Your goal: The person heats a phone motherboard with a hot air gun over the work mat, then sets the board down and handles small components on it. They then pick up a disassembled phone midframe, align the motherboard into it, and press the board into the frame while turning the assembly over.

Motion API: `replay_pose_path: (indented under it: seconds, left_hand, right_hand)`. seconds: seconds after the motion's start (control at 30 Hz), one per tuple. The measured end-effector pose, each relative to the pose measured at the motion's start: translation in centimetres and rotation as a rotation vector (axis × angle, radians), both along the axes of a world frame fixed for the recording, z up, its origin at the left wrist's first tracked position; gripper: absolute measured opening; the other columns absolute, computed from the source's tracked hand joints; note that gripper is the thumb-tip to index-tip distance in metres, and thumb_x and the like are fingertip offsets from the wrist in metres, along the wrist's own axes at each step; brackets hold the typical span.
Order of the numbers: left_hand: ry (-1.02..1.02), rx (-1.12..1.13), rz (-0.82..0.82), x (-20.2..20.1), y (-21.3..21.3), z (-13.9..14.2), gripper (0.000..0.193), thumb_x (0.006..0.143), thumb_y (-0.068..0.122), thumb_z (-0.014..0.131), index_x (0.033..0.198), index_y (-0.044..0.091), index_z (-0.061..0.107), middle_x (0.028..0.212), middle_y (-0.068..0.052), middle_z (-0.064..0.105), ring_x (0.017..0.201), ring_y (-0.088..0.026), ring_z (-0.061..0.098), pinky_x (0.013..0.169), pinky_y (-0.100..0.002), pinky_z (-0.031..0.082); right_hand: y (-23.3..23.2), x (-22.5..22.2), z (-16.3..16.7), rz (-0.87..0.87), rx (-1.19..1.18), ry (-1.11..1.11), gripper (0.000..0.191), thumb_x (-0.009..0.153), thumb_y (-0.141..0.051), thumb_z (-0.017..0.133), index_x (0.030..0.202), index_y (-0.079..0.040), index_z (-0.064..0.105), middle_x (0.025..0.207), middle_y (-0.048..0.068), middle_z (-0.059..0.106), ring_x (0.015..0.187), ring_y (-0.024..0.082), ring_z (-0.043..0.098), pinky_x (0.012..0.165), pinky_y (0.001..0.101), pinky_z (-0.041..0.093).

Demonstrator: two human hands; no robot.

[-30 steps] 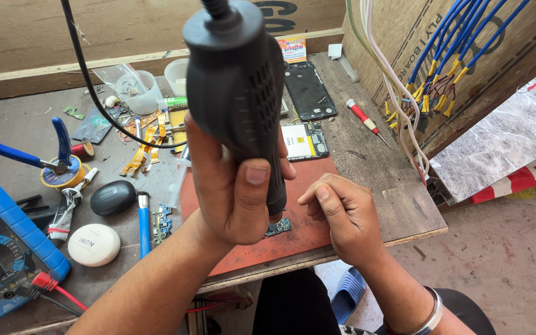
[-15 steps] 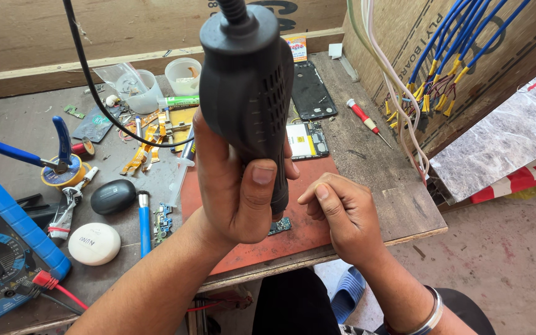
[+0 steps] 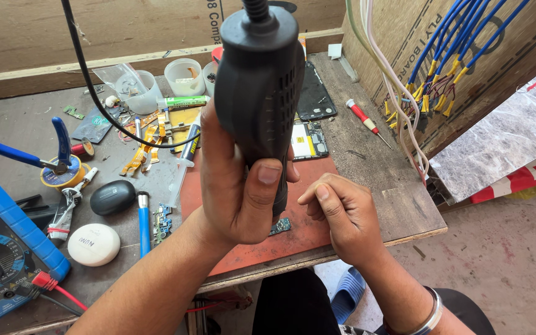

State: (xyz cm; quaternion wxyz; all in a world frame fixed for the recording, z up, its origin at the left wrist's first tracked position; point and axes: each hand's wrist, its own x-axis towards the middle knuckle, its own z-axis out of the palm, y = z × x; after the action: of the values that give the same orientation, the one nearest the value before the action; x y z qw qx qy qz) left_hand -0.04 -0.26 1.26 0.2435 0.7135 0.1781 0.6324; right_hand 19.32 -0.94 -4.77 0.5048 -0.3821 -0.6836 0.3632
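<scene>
Rotary tool has drifted a bit right since earlier pics; left hand fingers clamped round its grip, upright, tip just above small circuit board on tabletop. Right hand fingers curled together beside board, prob. steadying it.

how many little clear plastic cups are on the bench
3, at the back of the bench: one left beside a clear bag, one in the middle, one partly hidden behind the black tool. More may be hidden.
</scene>
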Motion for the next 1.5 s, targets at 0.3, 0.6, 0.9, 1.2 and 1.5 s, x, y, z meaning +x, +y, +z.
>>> replay_pose_path:
  seconds: [0.3,0.6,0.9,1.2,1.5]
  left_hand:
    - [-0.006,-0.031,-0.043,0.1,0.0,0.0,0.063,0.114,0.031,0.047,0.156,-0.003,0.016,0.108,-0.011,0.06,0.073,-0.008,0.062,0.065,-0.021,0.054]
    - [-0.068,-0.064,-0.131,0.3,-0.1,-0.1,0.056,0.114,0.03,0.047,0.153,0.002,0.016,0.102,-0.014,0.057,0.073,-0.012,0.061,0.067,-0.023,0.054]
    - [-0.089,0.016,-0.149,0.3,0.1,-0.8,0.054,0.115,0.028,0.046,0.153,0.008,0.014,0.105,-0.015,0.057,0.078,-0.014,0.062,0.071,-0.026,0.054]
    - [-0.03,0.04,-0.041,0.1,0.1,0.0,0.057,0.113,0.029,0.047,0.152,0.0,0.016,0.102,-0.012,0.059,0.075,-0.011,0.062,0.068,-0.023,0.055]
    - [-0.035,-0.058,-0.096,0.2,-0.1,-0.2,0.061,0.116,0.032,0.048,0.155,-0.002,0.016,0.105,-0.011,0.059,0.074,-0.009,0.061,0.069,-0.021,0.054]
  right_hand:
    - [0.0,-0.1,0.1,0.0,0.001,0.002,0.036,0.106,-0.021,0.049,0.086,-0.001,0.07,0.073,0.003,0.065,0.065,0.008,0.061,0.061,0.0241,0.05]
    - [0.0,-0.1,0.1,0.007,0.015,0.01,0.035,0.106,-0.02,0.049,0.086,-0.001,0.07,0.074,0.003,0.065,0.066,0.008,0.061,0.061,0.024,0.05]
    - [0.0,-0.1,0.0,-0.01,0.016,-0.008,0.035,0.106,-0.019,0.049,0.086,-0.001,0.071,0.073,0.002,0.065,0.066,0.008,0.061,0.061,0.0237,0.05]
    - [0.1,0.0,0.1,-0.003,0.015,-0.008,0.036,0.106,-0.02,0.048,0.085,-0.001,0.071,0.073,0.003,0.065,0.066,0.008,0.061,0.061,0.0239,0.05]
    - [-0.1,0.0,0.2,-0.003,0.007,-0.003,0.035,0.106,-0.02,0.049,0.085,-0.001,0.071,0.074,0.003,0.066,0.066,0.009,0.061,0.061,0.0243,0.05]
